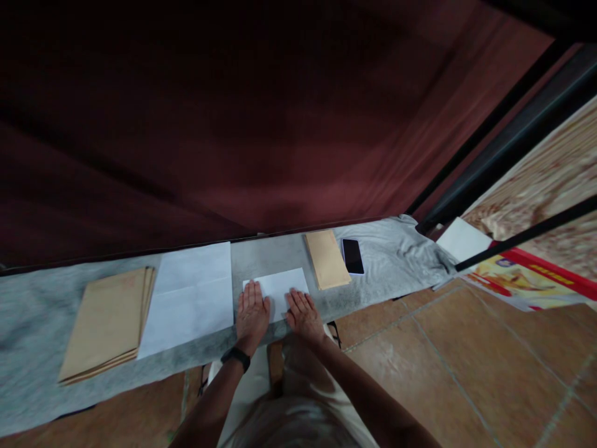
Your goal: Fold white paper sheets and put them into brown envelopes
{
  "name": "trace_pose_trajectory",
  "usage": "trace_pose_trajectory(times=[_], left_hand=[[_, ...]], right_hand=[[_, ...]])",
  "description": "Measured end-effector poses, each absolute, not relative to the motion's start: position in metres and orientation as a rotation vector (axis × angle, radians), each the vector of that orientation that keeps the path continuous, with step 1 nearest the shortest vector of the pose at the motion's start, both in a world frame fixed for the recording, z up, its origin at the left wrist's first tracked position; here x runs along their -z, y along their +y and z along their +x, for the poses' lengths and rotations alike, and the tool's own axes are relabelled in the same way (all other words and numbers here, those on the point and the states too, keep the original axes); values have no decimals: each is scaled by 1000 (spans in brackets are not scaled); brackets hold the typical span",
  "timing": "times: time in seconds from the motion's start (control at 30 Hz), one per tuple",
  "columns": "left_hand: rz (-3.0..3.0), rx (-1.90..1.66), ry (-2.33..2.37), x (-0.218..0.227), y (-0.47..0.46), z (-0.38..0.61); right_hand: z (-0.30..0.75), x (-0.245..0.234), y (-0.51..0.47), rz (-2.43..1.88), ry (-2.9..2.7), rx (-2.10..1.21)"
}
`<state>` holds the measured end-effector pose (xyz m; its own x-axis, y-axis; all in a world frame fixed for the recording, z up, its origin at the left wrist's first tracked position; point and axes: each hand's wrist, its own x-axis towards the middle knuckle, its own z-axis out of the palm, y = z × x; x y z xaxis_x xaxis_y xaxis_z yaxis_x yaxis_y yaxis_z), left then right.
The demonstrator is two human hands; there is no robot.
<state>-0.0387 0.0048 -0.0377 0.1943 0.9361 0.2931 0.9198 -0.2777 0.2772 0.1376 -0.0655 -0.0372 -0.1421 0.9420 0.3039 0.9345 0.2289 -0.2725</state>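
A folded sheet of white paper lies on the grey cloth in front of me. Flat on its left end rests my left hand, fingers stretched out, a dark band on the wrist. My right hand presses on the right end, its fingers also extended. Left of my hands are larger white sheets with a crease across them. A small stack of brown envelopes sits just right of the folded paper.
A phone lies beyond the small envelopes. Large brown envelopes are stacked at the left. Grey cloth covers the narrow surface, against a dark red panel. A colourful printed box stands at the right near dark metal bars.
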Motion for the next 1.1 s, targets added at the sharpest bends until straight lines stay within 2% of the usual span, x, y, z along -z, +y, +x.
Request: trace_pose_trajectory(times=[0.83, 1.1], left_hand=[[2428, -682, 1847, 33, 4, -41], [2562, -655, 1600, 23, -10, -5]], right_hand=[[174, 37, -84, -1784, -2019, 110], [173, 37, -84, -1771, -2035, 128]])
